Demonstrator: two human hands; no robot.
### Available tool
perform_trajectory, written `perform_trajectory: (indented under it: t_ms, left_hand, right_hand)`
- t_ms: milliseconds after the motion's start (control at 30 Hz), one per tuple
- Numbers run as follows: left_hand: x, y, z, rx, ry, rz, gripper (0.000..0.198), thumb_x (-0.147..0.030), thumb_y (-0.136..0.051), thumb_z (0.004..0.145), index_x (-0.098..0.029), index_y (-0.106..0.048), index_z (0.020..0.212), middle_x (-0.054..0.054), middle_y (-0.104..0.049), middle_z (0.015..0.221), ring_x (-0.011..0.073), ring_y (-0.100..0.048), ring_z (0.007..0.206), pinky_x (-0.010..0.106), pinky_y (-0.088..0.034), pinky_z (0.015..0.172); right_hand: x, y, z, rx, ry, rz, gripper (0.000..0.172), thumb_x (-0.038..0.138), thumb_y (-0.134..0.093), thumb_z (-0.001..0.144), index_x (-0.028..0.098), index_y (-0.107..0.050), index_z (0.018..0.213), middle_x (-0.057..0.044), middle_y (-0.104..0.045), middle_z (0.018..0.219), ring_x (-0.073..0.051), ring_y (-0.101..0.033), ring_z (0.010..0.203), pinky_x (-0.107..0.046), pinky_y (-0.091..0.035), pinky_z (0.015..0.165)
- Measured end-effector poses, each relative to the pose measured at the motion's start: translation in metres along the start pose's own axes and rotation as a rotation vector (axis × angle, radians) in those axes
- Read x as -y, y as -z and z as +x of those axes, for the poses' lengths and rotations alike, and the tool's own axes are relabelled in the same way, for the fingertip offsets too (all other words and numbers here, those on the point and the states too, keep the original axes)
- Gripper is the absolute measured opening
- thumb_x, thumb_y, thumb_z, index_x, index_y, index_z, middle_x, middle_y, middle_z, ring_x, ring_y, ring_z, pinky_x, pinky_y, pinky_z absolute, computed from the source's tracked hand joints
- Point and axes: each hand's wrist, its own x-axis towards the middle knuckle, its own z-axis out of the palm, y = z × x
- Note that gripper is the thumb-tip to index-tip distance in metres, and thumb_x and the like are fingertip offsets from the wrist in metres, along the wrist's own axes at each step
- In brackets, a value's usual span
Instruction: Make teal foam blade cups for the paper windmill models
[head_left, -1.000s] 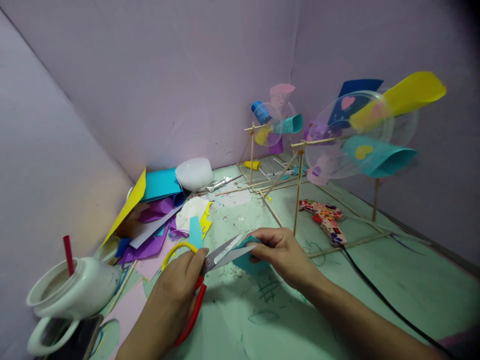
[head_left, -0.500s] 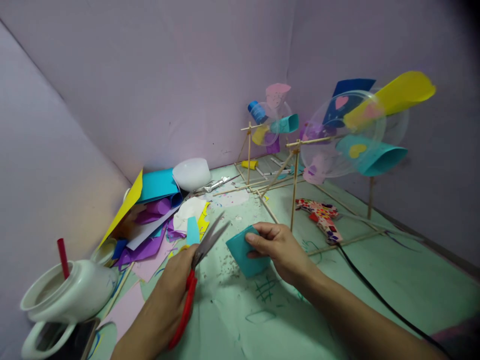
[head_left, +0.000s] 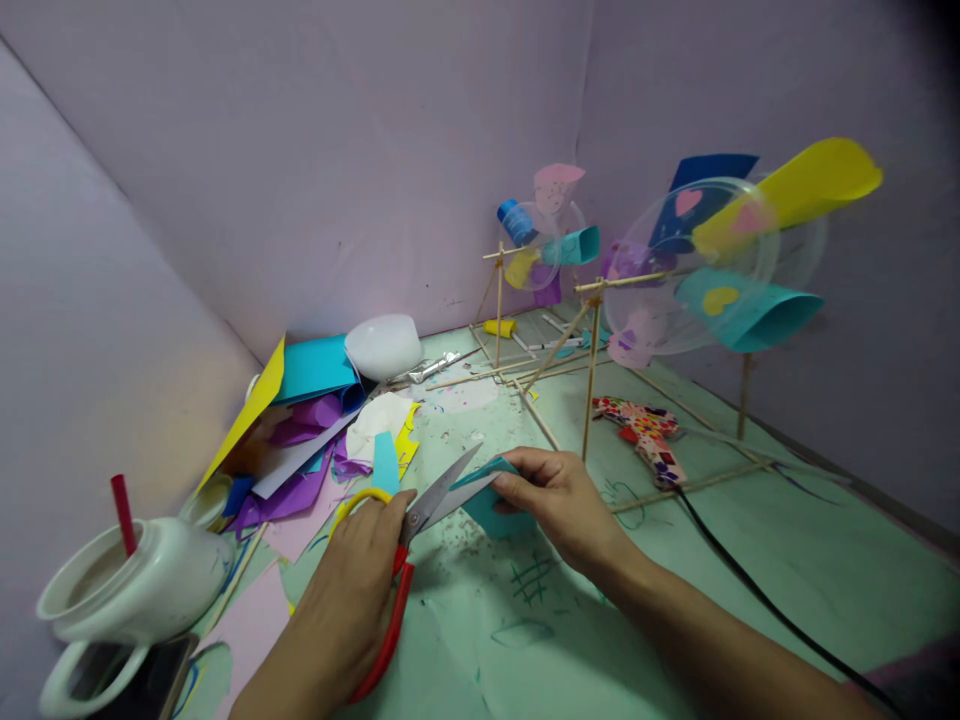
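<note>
A craft corner, set up like a small hobby booth. Plain lilac board walls (head_left: 337, 150) close in a green counter (head_left: 675, 600) scribbled with pen marks and littered with paper crumbs (head_left: 465, 535). A heap of coloured sheets (head_left: 315, 420) lies in the corner. Pinwheels (head_left: 720, 260) on stick frames stand at the back, and a patterned glue gun (head_left: 649, 435) with a black cord (head_left: 750, 590) lies near them. Scissors (head_left: 431, 505) meet a teal piece (head_left: 487, 505) at the front.

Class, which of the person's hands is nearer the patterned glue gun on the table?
Right. The right hand, holding teal paper, sits just left of the glue gun; the left hand, gripping the scissors, lies farther left, beyond the right hand.
</note>
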Motion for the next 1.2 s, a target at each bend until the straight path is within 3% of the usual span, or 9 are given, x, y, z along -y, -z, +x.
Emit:
perform_trajectory:
  t_ms: [167,333,600,967,1200]
  left_hand:
    - [-0.011,0.01,0.003,0.065,0.038,0.031,0.043,-0.016,-0.037,0.082,-0.022,-0.051,0.122,0.009,-0.061,0.103,0.0236,-0.056,0.095,0.039,-0.048,0.082]
    - [-0.018,0.018,0.007,0.113,0.03,0.098,0.037,-0.017,-0.034,0.084,-0.02,-0.054,0.114,0.008,-0.061,0.088,0.0219,-0.058,0.083,0.037,-0.05,0.077]
    - [-0.009,0.02,0.005,0.099,-0.046,0.174,0.038,-0.02,-0.033,0.085,-0.021,-0.052,0.118,0.007,-0.06,0.085,0.0207,-0.059,0.079,0.034,-0.05,0.074]
    - [0.0,0.017,0.0,0.086,-0.075,0.088,0.038,-0.018,-0.037,0.084,-0.024,-0.051,0.119,0.006,-0.064,0.09,0.0193,-0.061,0.079,0.031,-0.051,0.074]
    - [-0.008,0.022,0.003,0.132,-0.075,0.051,0.037,-0.02,-0.038,0.084,-0.024,-0.053,0.118,0.006,-0.066,0.088,0.0189,-0.063,0.079,0.029,-0.051,0.072]
  right_hand:
    - [0.001,0.0,-0.001,0.009,-0.011,-0.004,0.019,0.032,-0.067,0.066,0.016,-0.072,0.073,0.0,-0.062,0.063,-0.011,-0.053,0.058,-0.026,-0.046,0.059]
    - [0.002,0.001,-0.002,0.021,-0.043,0.005,0.021,0.033,-0.067,0.064,0.016,-0.072,0.074,0.0,-0.062,0.061,-0.011,-0.054,0.056,-0.026,-0.046,0.057]
    - [0.004,0.001,-0.003,0.032,-0.037,-0.013,0.018,0.03,-0.066,0.064,0.016,-0.073,0.072,0.001,-0.062,0.06,-0.01,-0.053,0.055,-0.024,-0.045,0.056]
    - [0.0,0.0,-0.002,0.039,-0.007,0.043,0.016,0.03,-0.069,0.063,0.016,-0.073,0.07,0.0,-0.063,0.06,-0.012,-0.056,0.056,-0.026,-0.047,0.057]
    - [0.0,-0.001,-0.002,0.034,-0.024,0.076,0.021,0.035,-0.073,0.062,0.016,-0.072,0.071,0.0,-0.063,0.06,-0.012,-0.056,0.055,-0.025,-0.047,0.056]
